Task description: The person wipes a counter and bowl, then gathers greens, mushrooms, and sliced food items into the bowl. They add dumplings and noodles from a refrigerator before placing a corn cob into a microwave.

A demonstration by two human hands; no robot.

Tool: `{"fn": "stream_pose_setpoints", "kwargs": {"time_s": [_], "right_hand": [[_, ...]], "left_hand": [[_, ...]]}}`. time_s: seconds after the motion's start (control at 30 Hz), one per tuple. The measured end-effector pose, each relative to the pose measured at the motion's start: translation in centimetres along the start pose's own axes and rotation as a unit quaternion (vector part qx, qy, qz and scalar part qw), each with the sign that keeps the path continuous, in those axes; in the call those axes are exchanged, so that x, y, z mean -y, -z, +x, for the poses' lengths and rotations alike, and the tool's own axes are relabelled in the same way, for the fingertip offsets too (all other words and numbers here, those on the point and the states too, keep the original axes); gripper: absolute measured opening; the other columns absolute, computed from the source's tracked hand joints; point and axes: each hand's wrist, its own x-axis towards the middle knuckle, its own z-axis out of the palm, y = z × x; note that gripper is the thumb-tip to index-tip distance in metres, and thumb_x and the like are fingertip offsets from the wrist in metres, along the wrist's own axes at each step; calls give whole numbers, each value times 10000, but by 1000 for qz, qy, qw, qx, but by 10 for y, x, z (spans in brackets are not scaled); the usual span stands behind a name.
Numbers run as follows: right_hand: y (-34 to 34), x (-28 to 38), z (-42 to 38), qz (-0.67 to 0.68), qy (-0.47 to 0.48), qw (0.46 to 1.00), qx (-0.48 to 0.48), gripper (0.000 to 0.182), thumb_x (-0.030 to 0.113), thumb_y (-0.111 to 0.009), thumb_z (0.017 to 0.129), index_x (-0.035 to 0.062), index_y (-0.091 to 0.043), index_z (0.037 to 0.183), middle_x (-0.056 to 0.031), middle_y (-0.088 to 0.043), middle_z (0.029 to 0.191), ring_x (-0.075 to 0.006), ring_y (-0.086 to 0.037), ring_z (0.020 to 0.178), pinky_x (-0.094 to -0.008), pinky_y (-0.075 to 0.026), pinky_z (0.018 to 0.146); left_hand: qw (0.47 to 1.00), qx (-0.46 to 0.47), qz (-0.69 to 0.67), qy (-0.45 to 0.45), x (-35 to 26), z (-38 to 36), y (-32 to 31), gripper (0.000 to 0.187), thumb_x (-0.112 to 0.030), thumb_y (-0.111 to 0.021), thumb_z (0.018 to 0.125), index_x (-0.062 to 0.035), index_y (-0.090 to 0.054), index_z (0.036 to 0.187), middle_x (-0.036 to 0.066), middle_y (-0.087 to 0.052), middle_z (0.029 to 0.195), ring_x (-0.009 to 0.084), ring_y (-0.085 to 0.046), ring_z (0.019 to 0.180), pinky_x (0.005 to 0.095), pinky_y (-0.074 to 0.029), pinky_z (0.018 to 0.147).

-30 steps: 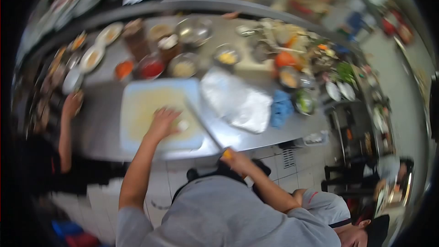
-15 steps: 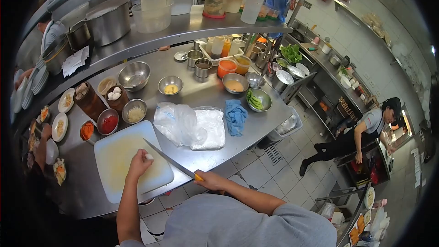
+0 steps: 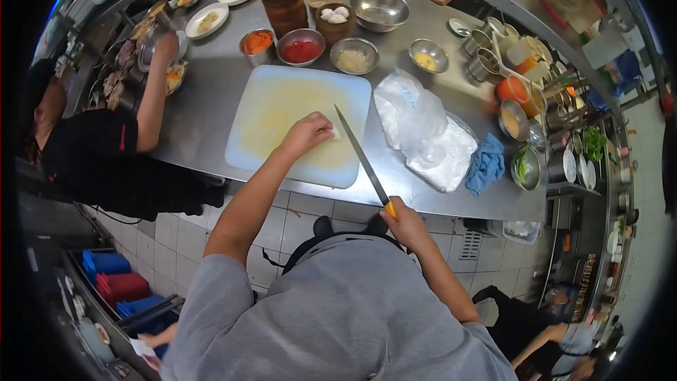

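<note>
My left hand is over the right part of the white cutting board, its fingers closed around a small pale piece. My right hand grips the yellow handle of a long knife. The blade points up and away from me, along the board's right edge. Beyond the board stand metal bowls with red and pale chopped food, and a container of orange slices. White plastic bags lie to the right of the knife.
A co-worker in black reaches over plates at the left. A blue cloth, a bowl of green pods and sauce containers stand at the right. Steamer baskets are at the back. Another person is at lower right.
The view has swung left, bringing the co-worker in black into fuller view. My left hand still has the pale piece, and my right hand keeps hold of the knife.
</note>
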Motion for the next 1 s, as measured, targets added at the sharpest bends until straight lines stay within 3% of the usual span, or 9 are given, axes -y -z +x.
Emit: {"fn": "stream_pose_setpoints", "kwargs": {"time_s": [0.27, 0.47, 0.63, 0.83, 0.93, 1.0], "right_hand": [[17, 20, -14, -62, 10, 998, 28, 396, 296, -559, 974, 7, -465, 1229, -279, -664, 969, -461, -634, 932, -515, -490, 786], [21, 32, -16, -92, -4, 995, 45, 320, 250, -554, 978, 3, -456, 1156, -285, -662, 949, -459, -639, 926, -527, -489, 777], [0, 26, 19, -115, 4, 993, 29, 277, 222, -556, 970, 2, -436, 1089, -282, -663, 957, -458, -641, 929, -535, -493, 798], [-22, 35, 86, -108, 6, 994, 31, 288, 241, -572, 956, 29, -447, 1106, -269, -666, 974, -441, -643, 953, -532, -496, 816], [-14, 38, 84, -95, 29, 995, 12, 325, 266, -577, 954, 41, -466, 1160, -269, -668, 980, -443, -641, 954, -524, -493, 816], [-9, 33, 73, -76, 47, 996, -5, 352, 276, -578, 955, 42, -472, 1196, -268, -669, 976, -446, -638, 956, -519, -491, 820]], "left_hand": [[998, 19, 58, 6, -11, -6, 5, 174, -173, -728, 848, -56, -655, 954, 97, -605, 990, 282, -645, 839, 371, -519, 749], [998, 21, 55, -3, -6, -4, 8, 175, -168, -726, 845, -55, -645, 951, 101, -605, 986, 286, -645, 842, 377, -521, 752], [998, 20, 59, -11, -8, -6, 10, 162, -139, -724, 849, -40, -642, 946, 100, -611, 952, 273, -644, 844, 365, -520, 753], [998, 25, 52, -24, -5, -8, 15, 180, -160, -717, 844, -48, -634, 958, 108, -601, 998, 296, -634, 854, 382, -517, 755], [996, 21, 78, -24, -3, -17, 18, 182, -156, -717, 840, -60, -638, 974, 98, -602, 1010, 303, -619, 942, 388, -504, 817], [985, 42, 158, -59, 9, -22, 19, 305, -208, -754, 809, -89, -634, 1062, 93, -600, 1115, 321, -563, 1117, 420, -458, 930]]}}
